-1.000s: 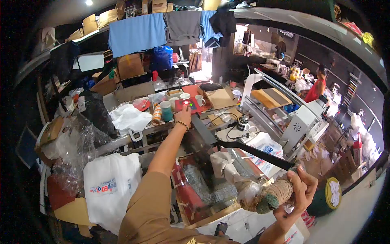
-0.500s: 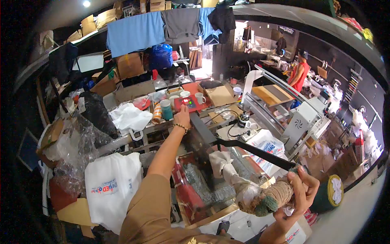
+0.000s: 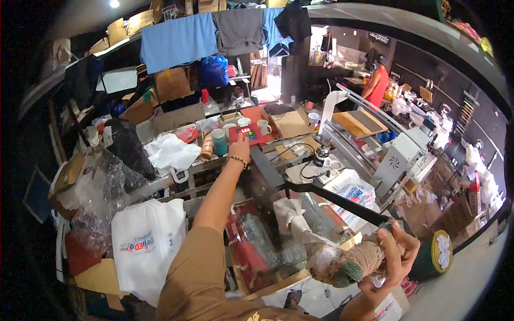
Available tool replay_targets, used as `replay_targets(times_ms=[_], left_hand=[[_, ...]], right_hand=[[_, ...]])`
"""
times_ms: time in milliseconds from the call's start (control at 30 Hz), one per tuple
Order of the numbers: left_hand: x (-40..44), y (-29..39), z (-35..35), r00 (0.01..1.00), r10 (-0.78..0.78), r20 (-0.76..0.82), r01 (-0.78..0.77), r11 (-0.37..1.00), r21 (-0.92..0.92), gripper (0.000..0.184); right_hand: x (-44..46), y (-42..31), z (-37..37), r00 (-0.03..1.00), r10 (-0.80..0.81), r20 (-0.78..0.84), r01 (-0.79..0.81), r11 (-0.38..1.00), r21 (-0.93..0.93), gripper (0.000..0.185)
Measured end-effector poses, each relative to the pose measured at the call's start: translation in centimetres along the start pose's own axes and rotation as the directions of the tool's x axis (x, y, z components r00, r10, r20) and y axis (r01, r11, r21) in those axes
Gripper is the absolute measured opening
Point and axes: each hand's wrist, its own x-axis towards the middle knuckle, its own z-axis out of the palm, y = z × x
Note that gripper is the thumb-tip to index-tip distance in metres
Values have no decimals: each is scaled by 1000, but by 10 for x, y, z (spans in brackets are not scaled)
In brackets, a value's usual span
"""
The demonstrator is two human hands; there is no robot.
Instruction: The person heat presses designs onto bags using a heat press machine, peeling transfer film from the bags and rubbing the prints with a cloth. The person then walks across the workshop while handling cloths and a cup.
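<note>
My left hand (image 3: pixel 239 148) reaches out to a red control box (image 3: pixel 252 138) with a lit red and green display. One finger is stretched out to its face and the hand holds nothing. My right hand (image 3: pixel 399 251) is closed around a thick handle (image 3: pixel 360 262) wrapped in brown cord and cloth, with a green end. The handle joins a dark metal lever arm (image 3: pixel 337 199) of a press. Beneath the arm lies a red framed board (image 3: pixel 254 246) with grey tape across it. A white mug (image 3: pixel 264 127) stands beside the display.
White printed bags (image 3: pixel 144 249) lie at left, with more printed bags (image 3: pixel 350 192) at right. A teal jar (image 3: pixel 219 142) stands near my left hand. A grey-framed machine (image 3: pixel 393 160) and a green bin (image 3: pixel 436 254) are at right. A person in red (image 3: pixel 377 85) stands farther back.
The person in red has moved left and turned away. My left finger has shifted slightly at the display, and its lit digits look different. My right hand stays on the handle.
</note>
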Motion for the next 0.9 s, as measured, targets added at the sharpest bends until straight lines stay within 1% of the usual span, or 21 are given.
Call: replay_targets(times_ms=[67,100,133,200,233,267,300,367,400,467,533,600,700,800,900], left_hand=[[-5,4,-3,1000,5,5,-5,1000,11,53],[-6,4,-3,1000,-2,10,1,1000,23,53],[-3,3,1,1000,-1,10,1,1000,23,53],[3,3,8,1000,-13,16,12,999,52,63],[3,2,9,1000,-12,17,11,999,53,63],[3,2,10,1000,-5,22,3,998,60,68],[3,2,10,1000,3,27,-5,998,68,72],[2,2,10,1000,1,29,-2,998,62,75],[1,1,10,1000,-4,29,2,999,54,78],[0,-1,11,999,-8,32,6,999,48,76],[-1,-2,15,999,-7,34,5,999,39,75],[-7,-2,15,998,-5,-55,5,1000,0,71],[-13,3,11,999,-30,-32,30,1000,6,67],[-10,3,8,999,-32,-29,32,999,-2,61],[-2,0,9,999,-32,-12,32,999,19,58]], right_hand=[[0,3,-4,997,-55,60,58,996,-60,59],[0,1,-4,997,-52,59,56,997,-62,59],[1,-1,-2,998,-51,33,52,997,-56,59],[1,-3,3,999,-49,10,49,998,-48,59],[1,-3,5,999,-49,-19,48,996,-75,57],[0,-3,7,998,-50,-48,44,994,-103,55],[-1,-3,8,998,-47,-48,42,994,-103,55],[0,-3,12,994,-42,-104,33,996,-81,49],[1,-3,13,994,-40,-103,32,996,-78,49],[1,-3,14,990,-67,-121,55,993,-104,44],[0,-3,13,991,-61,-121,49,993,-104,44],[0,-4,13,991,-56,-119,44,994,-102,43],[1,-6,15,991,-45,-125,35,996,-82,43],[0,-5,17,986,-68,-155,51,992,-112,42],[0,-6,17,988,-38,-149,24,995,-97,42]])
